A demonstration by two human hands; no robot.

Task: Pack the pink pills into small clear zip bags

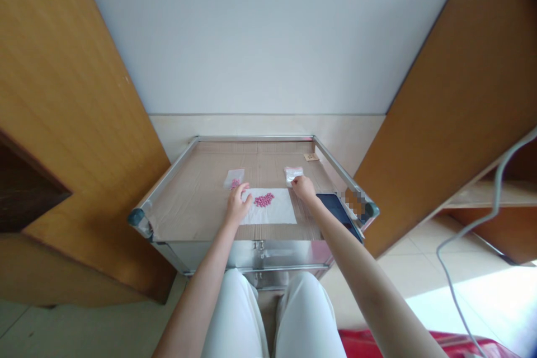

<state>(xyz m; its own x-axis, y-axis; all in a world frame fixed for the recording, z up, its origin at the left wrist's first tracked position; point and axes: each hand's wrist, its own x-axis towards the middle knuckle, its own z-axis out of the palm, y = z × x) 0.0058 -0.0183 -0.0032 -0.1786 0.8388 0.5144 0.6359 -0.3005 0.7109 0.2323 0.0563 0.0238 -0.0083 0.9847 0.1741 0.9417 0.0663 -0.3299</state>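
Observation:
A small heap of pink beads (264, 200) lies on a white sheet (277, 216) near the front of the cardboard-covered cabinet top. At the sheet's left edge my left hand (239, 204) rests with thumb and fingers apart, holding nothing. Just beyond its fingers lies a clear plastic bag (235, 177) with pink beads in its lower part. My right hand (304, 187) is closed at the near edge of a stack of clear zip bags (292, 172); its fingertips seem to pinch there, but what is between them is too small to make out.
A dark tablet (338, 211) lies by the right edge. A small tan card (311, 156) sits at the back right. A metal rail (255, 138) borders the cardboard top (188, 196). Wooden furniture stands on both sides, and a grey cable (470, 229) hangs at the right.

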